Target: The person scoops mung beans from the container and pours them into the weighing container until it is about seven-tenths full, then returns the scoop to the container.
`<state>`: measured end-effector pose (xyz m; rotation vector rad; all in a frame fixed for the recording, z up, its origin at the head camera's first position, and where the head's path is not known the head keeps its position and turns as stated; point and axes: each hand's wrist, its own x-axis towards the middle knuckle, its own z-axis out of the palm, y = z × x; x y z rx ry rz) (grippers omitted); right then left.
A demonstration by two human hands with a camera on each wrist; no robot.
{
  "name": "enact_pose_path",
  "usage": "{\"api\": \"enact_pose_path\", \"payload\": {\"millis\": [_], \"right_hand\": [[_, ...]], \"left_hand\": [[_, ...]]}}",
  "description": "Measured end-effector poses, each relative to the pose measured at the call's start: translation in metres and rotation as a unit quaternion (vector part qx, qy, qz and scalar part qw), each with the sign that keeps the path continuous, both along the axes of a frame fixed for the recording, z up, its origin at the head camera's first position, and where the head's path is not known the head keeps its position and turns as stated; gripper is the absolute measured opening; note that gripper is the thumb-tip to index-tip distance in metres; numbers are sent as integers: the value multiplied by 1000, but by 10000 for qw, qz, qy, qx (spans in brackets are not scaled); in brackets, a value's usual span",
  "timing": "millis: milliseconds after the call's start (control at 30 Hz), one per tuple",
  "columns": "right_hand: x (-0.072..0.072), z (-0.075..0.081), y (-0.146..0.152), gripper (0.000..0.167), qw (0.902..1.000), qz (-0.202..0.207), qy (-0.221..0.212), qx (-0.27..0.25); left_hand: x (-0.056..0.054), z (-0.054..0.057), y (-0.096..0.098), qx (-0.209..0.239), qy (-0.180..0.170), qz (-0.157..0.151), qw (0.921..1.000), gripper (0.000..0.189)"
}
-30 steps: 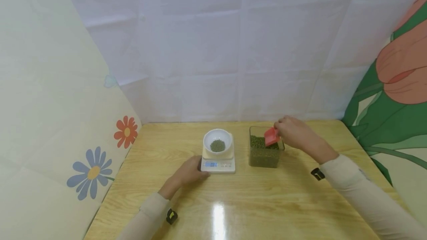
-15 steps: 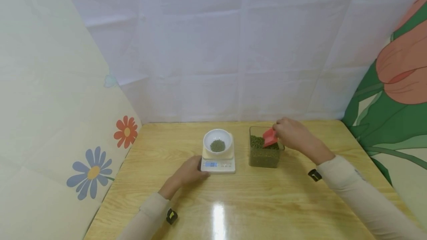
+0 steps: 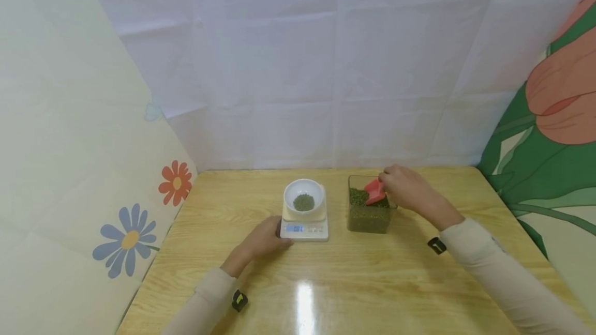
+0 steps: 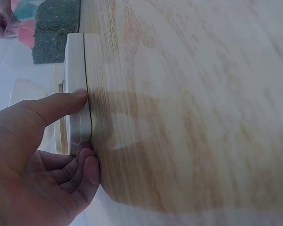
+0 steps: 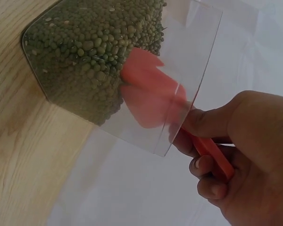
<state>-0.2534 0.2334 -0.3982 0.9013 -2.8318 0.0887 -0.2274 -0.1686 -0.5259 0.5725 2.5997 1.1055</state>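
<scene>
My right hand (image 3: pixel 404 186) grips the handle of a red scoop (image 5: pixel 153 89), its blade dipping into green mung beans (image 5: pixel 92 47) inside a clear square container (image 3: pixel 368 218). To the left of that container, a white digital kitchen scale (image 3: pixel 304 229) bears a white bowl (image 3: pixel 289 194) with a small heap of mung beans (image 3: pixel 304 202) at its bottom. My left hand (image 3: pixel 266 239) holds the scale's front left corner, thumb along the front edge (image 4: pixel 78 106) and fingers curled at the side. The scale's display is lit, but its digits are too small to read surely.
Everything stands on a wood-grain table (image 3: pixel 261 293). A white sheet (image 3: pixel 279 66) hangs behind it. Flower-printed panels flank both sides, with a blue flower (image 3: pixel 130 240) on the left one. Black bands (image 3: pixel 239 300) are at both wrists.
My right hand has shifted slightly left with the scoop, pushing its blade further across the mung beans. The left hand, scale and bowl have stayed in place.
</scene>
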Motion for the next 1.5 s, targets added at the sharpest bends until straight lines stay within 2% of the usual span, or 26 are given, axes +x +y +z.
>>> {"api": "enact_pose_path", "payload": {"millis": [333,800,1500], "right_hand": [[0,-4,-2,6,9998,135,131,-70],[-3,-13,-5,10,9999,-57,21,-160],[-7,-25,-7,12,9994,-18,46,-354]], "left_hand": [[-1,-2,-1,-29,36,-21,10000,43],[-1,-2,-1,-14,-2,18,10000,45],[-2,-4,0,-32,75,25,10000,46]]}}
